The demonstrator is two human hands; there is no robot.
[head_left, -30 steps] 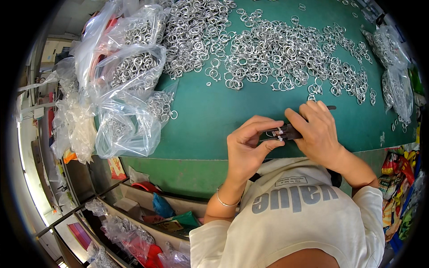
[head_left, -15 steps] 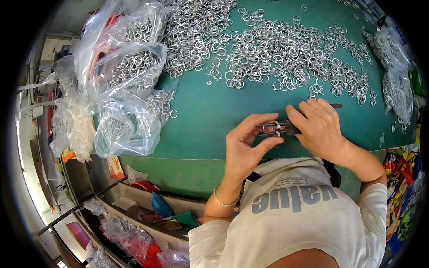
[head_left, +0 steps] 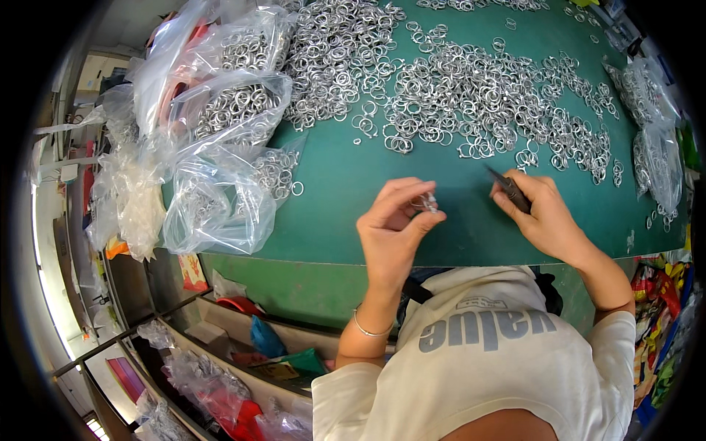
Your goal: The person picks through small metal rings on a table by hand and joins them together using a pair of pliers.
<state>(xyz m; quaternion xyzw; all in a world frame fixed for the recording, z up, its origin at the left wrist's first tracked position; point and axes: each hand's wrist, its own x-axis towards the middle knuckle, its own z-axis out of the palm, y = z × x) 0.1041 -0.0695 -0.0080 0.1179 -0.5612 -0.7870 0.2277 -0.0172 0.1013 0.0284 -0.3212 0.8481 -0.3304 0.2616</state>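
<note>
My left hand [head_left: 397,219] is closed in a pinch over the near part of the green table. Between its thumb and fingertips sits a small silvery metal ring clamp [head_left: 429,202], partly hidden by the fingers. To the right and apart from it, my right hand [head_left: 540,212] is wrapped round dark pliers [head_left: 517,195]. One slim end of the tool points up and left, toward the heap; the palm covers the rest. Just beyond both hands spreads a wide heap of similar loose ring clamps [head_left: 471,92].
Clear plastic bags [head_left: 220,195] holding more rings crowd the table's left side. Another filled bag [head_left: 643,110] lies at the right edge. A second ring pile [head_left: 338,51] is at the back left. Below the table's front edge, an open drawer [head_left: 243,327] holds bags and bits.
My hands have moved apart. The pliers have come away from the ring clamp and turned in my right hand; my left hand keeps the clamp. The view has shifted slightly.
</note>
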